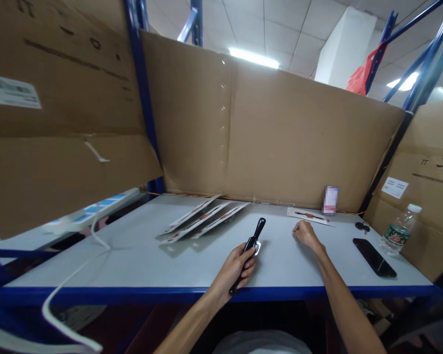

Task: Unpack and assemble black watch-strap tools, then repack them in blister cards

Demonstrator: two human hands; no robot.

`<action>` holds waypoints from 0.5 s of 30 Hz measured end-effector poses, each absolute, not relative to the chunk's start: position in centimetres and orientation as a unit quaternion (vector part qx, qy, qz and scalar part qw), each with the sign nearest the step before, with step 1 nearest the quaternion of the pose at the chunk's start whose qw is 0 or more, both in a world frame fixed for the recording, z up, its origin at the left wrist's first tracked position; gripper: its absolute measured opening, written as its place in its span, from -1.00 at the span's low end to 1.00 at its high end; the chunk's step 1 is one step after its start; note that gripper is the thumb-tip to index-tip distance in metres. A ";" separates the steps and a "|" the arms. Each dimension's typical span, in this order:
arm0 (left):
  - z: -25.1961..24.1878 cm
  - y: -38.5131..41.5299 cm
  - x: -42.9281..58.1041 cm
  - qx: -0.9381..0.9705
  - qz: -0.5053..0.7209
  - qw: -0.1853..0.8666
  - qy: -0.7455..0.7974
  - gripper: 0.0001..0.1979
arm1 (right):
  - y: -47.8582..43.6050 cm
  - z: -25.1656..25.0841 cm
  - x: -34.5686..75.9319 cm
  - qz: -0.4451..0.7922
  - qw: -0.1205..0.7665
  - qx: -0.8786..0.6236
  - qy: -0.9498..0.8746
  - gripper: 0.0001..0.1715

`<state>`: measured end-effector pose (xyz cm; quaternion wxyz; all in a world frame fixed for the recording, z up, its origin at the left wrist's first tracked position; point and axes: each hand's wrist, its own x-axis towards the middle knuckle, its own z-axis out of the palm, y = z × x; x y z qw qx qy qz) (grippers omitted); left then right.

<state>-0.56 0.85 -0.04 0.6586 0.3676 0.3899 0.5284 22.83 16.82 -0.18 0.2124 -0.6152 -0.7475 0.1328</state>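
Note:
My left hand (242,267) is wrapped round a black-handled tool (260,227) with a small shiny metal piece at its side. The tool is tilted, its rounded end pointing up and away, above the front part of the table. To the right, my right hand (305,235) is closed low over the tabletop; whatever its fingers hold, if anything, is hidden. Just beyond it lies a flat white card (306,215) with a dark, long shape and an orange patch on it. Several similar printed cards (203,219) rest overlapping and tilted at the table's back left.
The white table (133,265) has a blue front edge, with cardboard walls (280,132) around it. At right are a black phone (374,257), a water bottle (396,233), a small black object (362,226) and an upright blurred item (330,200). A white cable (70,280) and power strip (92,214) lie left.

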 end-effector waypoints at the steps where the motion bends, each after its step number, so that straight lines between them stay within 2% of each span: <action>1: -0.2 1.0 -0.6 0.366 0.528 0.661 0.388 -0.44 | 16.8 -0.2 22.9 0.137 0.220 -0.612 -0.747 -0.85; 8: -0.4 1.9 -1.6 0.327 0.512 0.713 0.351 -0.55 | 16.5 -0.5 23.0 0.141 0.285 -0.599 -0.735 -0.81; 12: -0.1 3.4 -2.3 0.315 0.486 0.736 0.351 -0.65 | 16.7 -0.5 22.8 0.150 0.335 -0.581 -0.727 -0.86; 15: 0.4 5.3 -2.7 0.317 0.473 0.739 0.360 -0.73 | 16.6 0.4 21.9 0.235 0.411 -0.516 -0.714 -0.88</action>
